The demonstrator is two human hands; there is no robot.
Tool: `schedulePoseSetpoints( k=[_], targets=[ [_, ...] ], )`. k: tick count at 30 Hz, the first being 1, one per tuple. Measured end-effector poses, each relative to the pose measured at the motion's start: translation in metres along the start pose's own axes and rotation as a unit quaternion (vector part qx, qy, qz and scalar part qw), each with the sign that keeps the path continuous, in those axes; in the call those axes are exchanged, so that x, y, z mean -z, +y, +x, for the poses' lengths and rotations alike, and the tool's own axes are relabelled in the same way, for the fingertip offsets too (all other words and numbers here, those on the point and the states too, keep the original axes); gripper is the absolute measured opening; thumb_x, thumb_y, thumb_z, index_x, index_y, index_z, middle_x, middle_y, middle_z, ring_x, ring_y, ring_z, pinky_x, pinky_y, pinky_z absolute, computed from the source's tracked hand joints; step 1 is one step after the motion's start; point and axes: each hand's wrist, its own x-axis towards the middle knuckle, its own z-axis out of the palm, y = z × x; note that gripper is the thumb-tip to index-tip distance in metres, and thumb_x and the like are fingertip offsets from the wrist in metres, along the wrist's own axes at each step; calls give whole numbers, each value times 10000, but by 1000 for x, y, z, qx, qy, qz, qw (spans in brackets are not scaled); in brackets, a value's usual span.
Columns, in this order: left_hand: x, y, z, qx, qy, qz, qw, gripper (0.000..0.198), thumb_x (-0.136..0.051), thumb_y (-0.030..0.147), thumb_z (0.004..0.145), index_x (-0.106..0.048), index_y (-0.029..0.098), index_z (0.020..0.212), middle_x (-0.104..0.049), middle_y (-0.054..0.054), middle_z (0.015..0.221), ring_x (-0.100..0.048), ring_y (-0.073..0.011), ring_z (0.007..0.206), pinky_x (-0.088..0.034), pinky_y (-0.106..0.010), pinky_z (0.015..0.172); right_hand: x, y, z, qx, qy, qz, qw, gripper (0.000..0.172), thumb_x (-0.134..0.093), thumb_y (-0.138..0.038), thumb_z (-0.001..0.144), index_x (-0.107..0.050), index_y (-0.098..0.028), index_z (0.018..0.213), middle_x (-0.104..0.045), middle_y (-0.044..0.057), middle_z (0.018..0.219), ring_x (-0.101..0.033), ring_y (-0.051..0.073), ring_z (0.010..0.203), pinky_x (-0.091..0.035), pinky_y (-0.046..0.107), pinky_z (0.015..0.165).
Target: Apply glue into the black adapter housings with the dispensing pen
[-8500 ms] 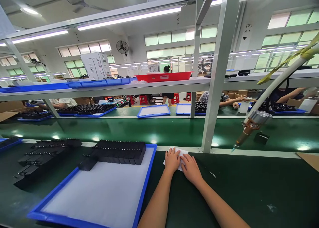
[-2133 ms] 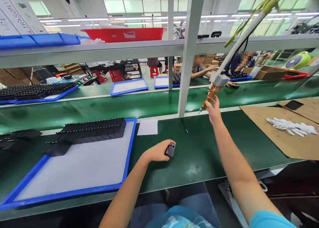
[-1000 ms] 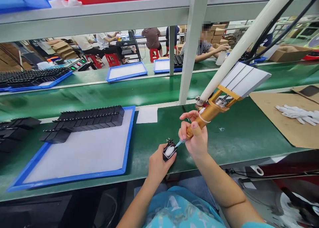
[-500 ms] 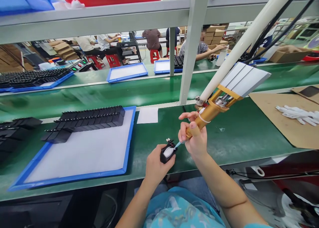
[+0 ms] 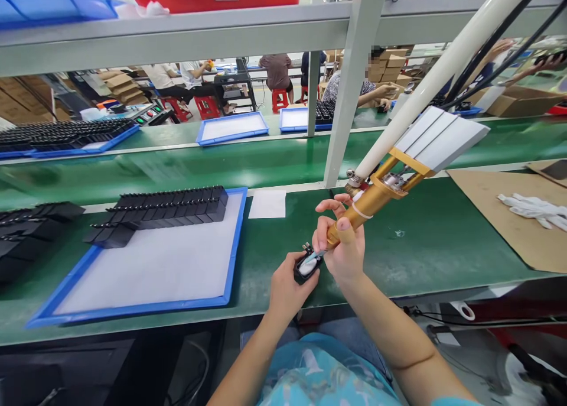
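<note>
Between the thumb and fingers of my left hand (image 5: 287, 283) is a small black plastic housing (image 5: 301, 278), its open side up and white material (image 5: 308, 266) inside. My right hand (image 5: 343, 246) grips the lower end of a gold-coloured dispensing gun (image 5: 365, 208), with some fingers lifted away. From the gun, a thin light-blue nozzle (image 5: 315, 255) reaches down to the housing, its tip at the white material. Small pins stand up at the housing's far end. To the left, several similar black housings (image 5: 177, 208) line the back of a blue-rimmed tray (image 5: 230, 270).
A white arm (image 5: 411, 110) carries the gun from the upper right. White gloves (image 5: 534, 208) lie on cardboard (image 5: 491, 217) at the right. A paper sheet (image 5: 267, 205) lies behind the tray. A metal post (image 5: 349, 87) and shelf stand ahead; people sit beyond.
The nozzle tip has moved from the edge of the housing to over the white material. My left hand and the housing have shifted slightly right, closer to my right hand.
</note>
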Motion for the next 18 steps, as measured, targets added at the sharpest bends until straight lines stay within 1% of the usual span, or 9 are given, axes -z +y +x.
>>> schedulePoseSetpoints(
  k=[5, 8, 10, 12, 14, 16, 18],
  targets=[
    [-5, 6, 2, -32, 31, -25, 999, 324, -673, 285, 748, -568, 203, 1043, -695, -32, 948, -663, -172, 835, -513, -279, 742, -6, 0, -1, -4, 4, -2, 1000, 297, -627, -426, 842, -474, -278, 1050, -578, -36, 935, -429, 3, 379, -395, 163, 340],
    [-5, 8, 4, -51, 50, -25, 997, 314, -674, 295, 745, -580, 196, 1028, -697, -35, 934, -663, -173, 810, -519, -280, 725, -7, 0, -1, 2, 4, -10, 1000, 238, -614, -425, 852, -465, -266, 947, -578, -43, 920, -429, 2, 374, -391, 159, 339],
    [-4, 9, 4, -56, 54, -18, 997, 313, -672, 296, 748, -584, 194, 1031, -699, -37, 935, -664, -174, 805, -522, -283, 724, -7, 0, -1, 6, 5, -11, 1000, 228, -604, -421, 859, -448, -259, 898, -573, -46, 913, -428, 2, 374, -391, 159, 339],
    [-3, 9, 5, -55, 46, -9, 997, 322, -665, 294, 757, -585, 201, 1055, -701, -37, 947, -665, -175, 814, -525, -287, 735, -7, 0, 0, 2, 4, -15, 1000, 237, -603, -437, 853, -455, -265, 923, -565, -44, 906, -420, 5, 375, -394, 165, 337],
    [-3, 7, 6, -55, 33, 4, 998, 345, -656, 290, 770, -579, 211, 1097, -701, -39, 976, -664, -182, 846, -524, -299, 765, -6, 1, 0, -3, 8, -18, 1000, 290, -607, -471, 836, -463, -282, 1002, -556, -38, 910, -411, 12, 377, -396, 177, 329],
    [-1, 2, 7, -57, 20, 26, 998, 369, -651, 288, 781, -572, 213, 1134, -693, -51, 1024, -656, -196, 905, -517, -323, 811, -5, 2, 2, -4, 13, -16, 1000, 366, -606, -518, 816, -455, -299, 1066, -545, -31, 926, -404, 20, 387, -391, 187, 320],
    [2, -8, 10, -55, 5, 56, 997, 375, -652, 285, 784, -573, 208, 1142, -676, -66, 1069, -636, -214, 959, -505, -354, 847, -2, 3, 5, 3, 14, -13, 1000, 412, -591, -568, 802, -447, -312, 1090, -536, -26, 951, -401, 26, 402, -387, 194, 318]
  ],
)
